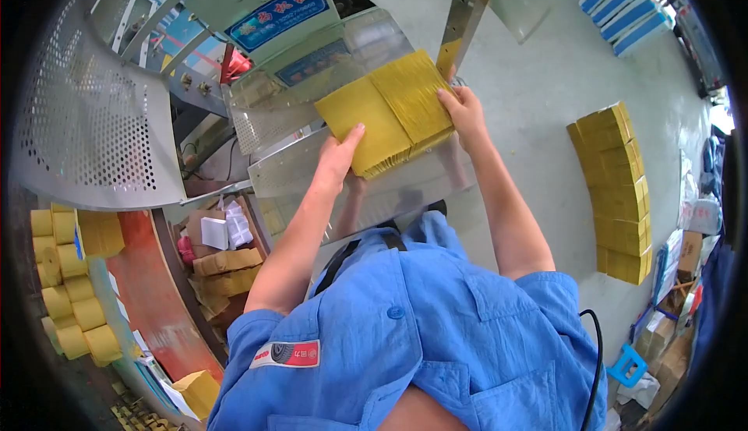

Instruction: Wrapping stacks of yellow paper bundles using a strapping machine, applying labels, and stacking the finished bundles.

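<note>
A thick stack of yellow paper sheets (387, 115) rests on a shiny metal table, its layered edges facing me and a seam running across its top. My left hand (340, 154) grips the near left side, thumb on top and the other fingers mostly hidden below. At the right end my right hand (465, 113) clasps the stack, its thumb over the edge. Both hands are closed on it. The metal table (312, 189) mirrors the stack and my forearms.
A grey-green machine (269, 10) with a blue sign stands just beyond the stack. A perforated metal guard (101, 119) curves at the left. Yellow bundles (615, 189) form a row on the floor at right. Yellow rolls (74, 298) are piled at left. A blue stool (627, 365) stands lower right.
</note>
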A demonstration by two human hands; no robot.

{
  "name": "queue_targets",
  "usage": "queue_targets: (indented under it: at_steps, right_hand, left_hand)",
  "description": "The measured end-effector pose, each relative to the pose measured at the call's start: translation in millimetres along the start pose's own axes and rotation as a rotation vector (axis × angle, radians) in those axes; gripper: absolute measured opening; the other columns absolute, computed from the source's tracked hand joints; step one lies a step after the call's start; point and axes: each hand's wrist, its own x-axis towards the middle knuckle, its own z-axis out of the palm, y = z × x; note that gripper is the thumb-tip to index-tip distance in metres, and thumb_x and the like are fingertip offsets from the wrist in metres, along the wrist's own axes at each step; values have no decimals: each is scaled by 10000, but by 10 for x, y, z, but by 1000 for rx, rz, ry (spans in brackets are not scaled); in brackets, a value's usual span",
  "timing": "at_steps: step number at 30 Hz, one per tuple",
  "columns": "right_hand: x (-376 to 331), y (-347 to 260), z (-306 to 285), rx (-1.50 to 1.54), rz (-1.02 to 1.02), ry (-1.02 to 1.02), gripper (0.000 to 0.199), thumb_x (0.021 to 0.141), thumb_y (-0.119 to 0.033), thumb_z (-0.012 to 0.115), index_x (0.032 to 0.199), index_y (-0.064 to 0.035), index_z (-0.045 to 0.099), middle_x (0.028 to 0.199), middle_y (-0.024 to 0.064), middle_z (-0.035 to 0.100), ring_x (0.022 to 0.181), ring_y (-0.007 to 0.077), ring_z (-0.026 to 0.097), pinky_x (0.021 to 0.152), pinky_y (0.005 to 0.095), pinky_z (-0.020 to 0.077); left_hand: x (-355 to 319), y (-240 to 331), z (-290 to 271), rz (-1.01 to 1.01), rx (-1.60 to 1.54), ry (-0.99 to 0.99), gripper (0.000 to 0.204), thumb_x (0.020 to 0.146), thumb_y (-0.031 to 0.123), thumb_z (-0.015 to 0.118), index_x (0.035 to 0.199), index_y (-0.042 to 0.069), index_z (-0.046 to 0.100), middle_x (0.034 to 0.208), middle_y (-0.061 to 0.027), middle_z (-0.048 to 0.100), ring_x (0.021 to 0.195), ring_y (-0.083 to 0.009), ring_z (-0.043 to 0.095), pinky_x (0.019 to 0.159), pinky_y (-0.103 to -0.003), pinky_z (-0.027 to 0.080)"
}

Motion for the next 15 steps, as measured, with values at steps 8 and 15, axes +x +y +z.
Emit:
queue_targets:
  at_steps: [8,15]
  right_hand:
    - [-995,-314,137,-532,-970,365,236,793,-68,706,1019,-33,648,940,169,660,913,310,651,787,363,519]
    - [-1204,21,380,-485,-773,190,171,757,-39,713,898,-60,620,709,76,591,624,240,602,566,355,479]
  left_hand:
    - [-4,-99,-92,42,131,20,664,917,488,616,1349,-4,509,1278,-148,598,1167,-246,573,951,-384,463]
    - [18,-122,-67,106,79,-33,641,935,449,615,1349,-27,503,1286,-146,592,1194,-237,551,1012,-352,418]
